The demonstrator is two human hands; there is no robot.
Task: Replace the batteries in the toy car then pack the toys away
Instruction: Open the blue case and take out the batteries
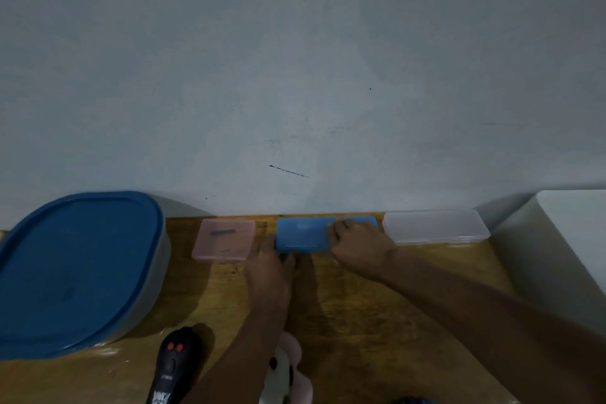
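A small blue plastic case (303,234) lies on the wooden table (360,305) against the wall. My right hand (359,248) grips its right end, fingers curled over the top. My left hand (270,269) touches the case's front left corner; how its fingers lie is hard to tell. A black remote control (175,364) with red buttons lies near the front edge. A pink and white plush toy (285,371) sits beside it, partly hidden by my left forearm.
A pink case (224,243) lies left of the blue one and a clear case (436,226) lies to its right. A large container with a blue lid (78,269) fills the left side. A white box (564,239) stands at the right.
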